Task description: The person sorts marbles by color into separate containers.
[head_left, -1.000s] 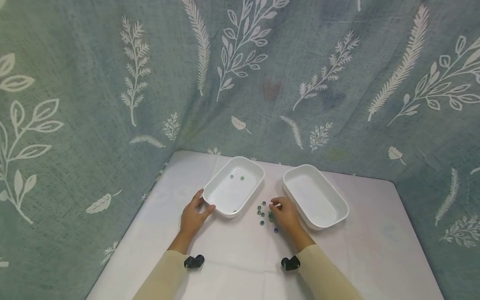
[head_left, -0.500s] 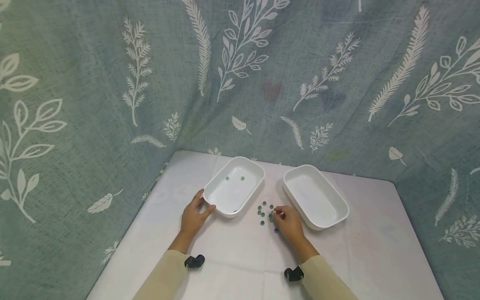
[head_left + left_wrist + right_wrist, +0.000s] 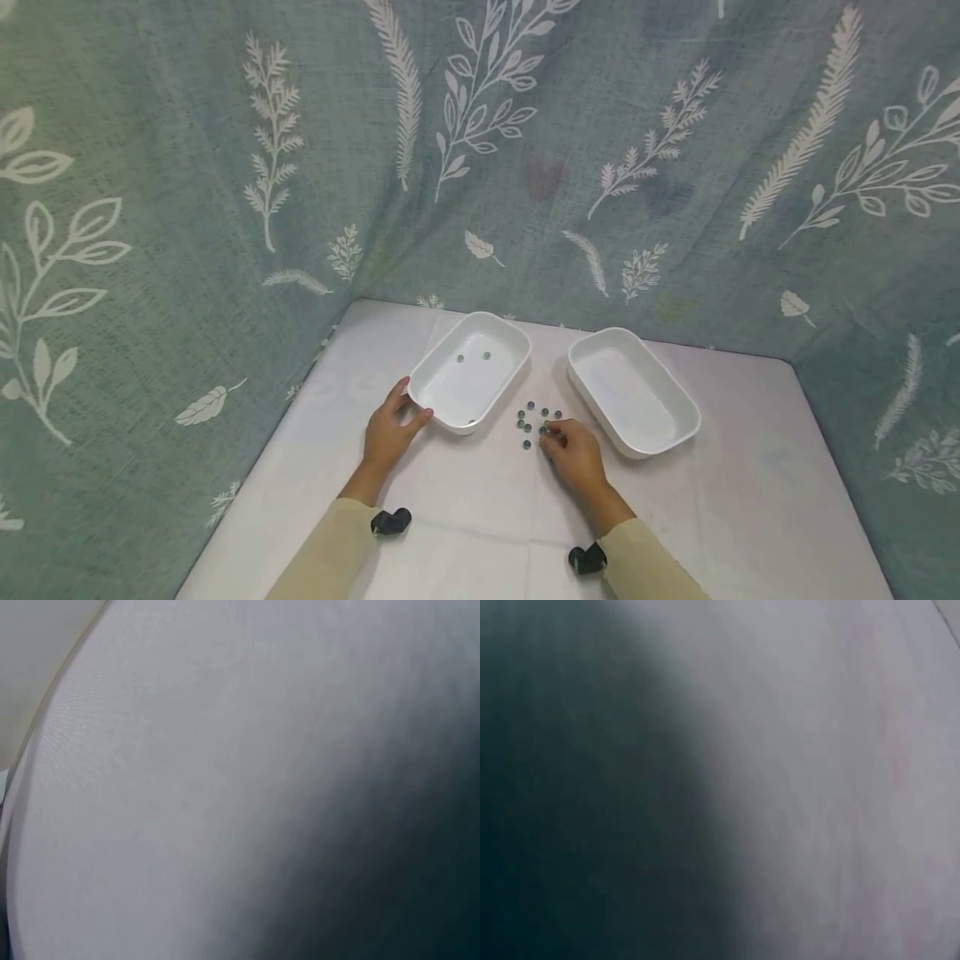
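In the head view, my left hand [image 3: 386, 433] grips the near-left corner of the left white tray [image 3: 438, 417], thumb and fingers spread along its rim. Two small marbles [image 3: 487, 356] lie toward that tray's far end, with a small spot near its close end. Between the trays, several green and blue marbles [image 3: 527, 428] are scattered on the cloth. At their right edge is my right hand [image 3: 576, 454], its fingers bent down among them. Whether it pinches a marble cannot be made out. Both wrist views show mostly blurred cloth, without either hand.
A second white tray [image 3: 633, 392], with no marbles visible inside, stands at a slant just right of my right hand. White cloth [image 3: 465, 517] covers the table. A green leaf-patterned curtain [image 3: 540, 208] rises behind the table and along its sides.
My right hand has shifted nearer and slightly right, uncovering marbles. One marble now lies above its fingers, where none showed half a second ago. One marble in the left tray has rolled slightly; my left hand stays.
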The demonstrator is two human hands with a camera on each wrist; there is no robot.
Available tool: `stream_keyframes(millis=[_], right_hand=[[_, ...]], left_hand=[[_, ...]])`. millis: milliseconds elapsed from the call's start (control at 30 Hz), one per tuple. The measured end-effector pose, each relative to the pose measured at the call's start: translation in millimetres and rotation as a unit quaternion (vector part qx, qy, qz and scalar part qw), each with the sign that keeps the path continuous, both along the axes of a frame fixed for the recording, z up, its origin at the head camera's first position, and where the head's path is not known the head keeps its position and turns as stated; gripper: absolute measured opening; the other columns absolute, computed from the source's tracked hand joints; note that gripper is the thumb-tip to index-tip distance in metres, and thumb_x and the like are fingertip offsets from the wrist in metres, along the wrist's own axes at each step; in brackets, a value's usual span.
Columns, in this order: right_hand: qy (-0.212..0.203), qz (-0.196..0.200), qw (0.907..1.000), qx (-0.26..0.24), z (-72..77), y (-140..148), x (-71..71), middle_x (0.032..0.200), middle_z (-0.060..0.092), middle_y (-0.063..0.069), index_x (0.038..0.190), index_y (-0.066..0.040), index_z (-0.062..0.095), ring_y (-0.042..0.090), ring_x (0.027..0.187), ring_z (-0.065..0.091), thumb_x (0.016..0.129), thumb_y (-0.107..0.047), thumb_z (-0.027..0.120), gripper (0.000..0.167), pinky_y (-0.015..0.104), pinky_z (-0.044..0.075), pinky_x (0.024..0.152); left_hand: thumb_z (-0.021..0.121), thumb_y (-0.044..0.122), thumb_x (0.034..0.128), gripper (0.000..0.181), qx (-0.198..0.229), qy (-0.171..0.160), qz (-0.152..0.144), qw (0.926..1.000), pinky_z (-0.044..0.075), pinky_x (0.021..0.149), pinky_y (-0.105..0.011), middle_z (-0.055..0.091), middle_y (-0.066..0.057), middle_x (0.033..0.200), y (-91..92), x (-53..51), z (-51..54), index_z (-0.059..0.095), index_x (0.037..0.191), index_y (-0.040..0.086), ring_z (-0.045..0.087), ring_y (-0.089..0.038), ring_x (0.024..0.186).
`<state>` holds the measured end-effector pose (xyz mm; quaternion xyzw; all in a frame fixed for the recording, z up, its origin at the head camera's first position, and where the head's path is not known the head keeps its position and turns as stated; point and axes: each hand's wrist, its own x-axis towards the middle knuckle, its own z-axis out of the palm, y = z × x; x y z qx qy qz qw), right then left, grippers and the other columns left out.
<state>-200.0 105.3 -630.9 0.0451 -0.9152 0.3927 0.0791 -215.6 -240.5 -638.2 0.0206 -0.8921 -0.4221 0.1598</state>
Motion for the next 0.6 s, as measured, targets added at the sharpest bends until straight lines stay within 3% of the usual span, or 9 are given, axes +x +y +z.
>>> stream_keyframes(millis=[267, 600], right_hand=[[0.002, 0.001, 0.9997, 0.025, -0.8, -1.6, 3.8, 0.090, 0.063, -0.007, 0.101, -0.015, 0.071, 0.008, 0.073, 0.053, 0.082, -0.017, 0.079, 0.021, 0.027, 0.048, 0.065], [-0.001, 0.000, 0.9996, 0.028, -1.4, -3.9, 4.8, 0.094, 0.067, -0.004, 0.102, -0.014, 0.071, 0.009, 0.077, 0.057, 0.081, -0.013, 0.078, 0.022, 0.028, 0.051, 0.069]], left_hand=[[0.080, 0.044, 0.0790, 0.083, 0.011, -0.011, 0.000, 0.9999, 0.034, 0.108, -0.051, 0.061, -0.007, 0.131, 1.7, 0.7, -2.0, 0.038, 0.149, 0.028, 0.047, -0.028, 0.130], [0.079, 0.044, 0.0792, 0.083, 0.013, -0.007, -0.003, 0.9999, 0.034, 0.107, -0.050, 0.061, -0.008, 0.131, 0.5, 2.4, 0.5, 0.039, 0.149, 0.026, 0.048, -0.028, 0.129]])
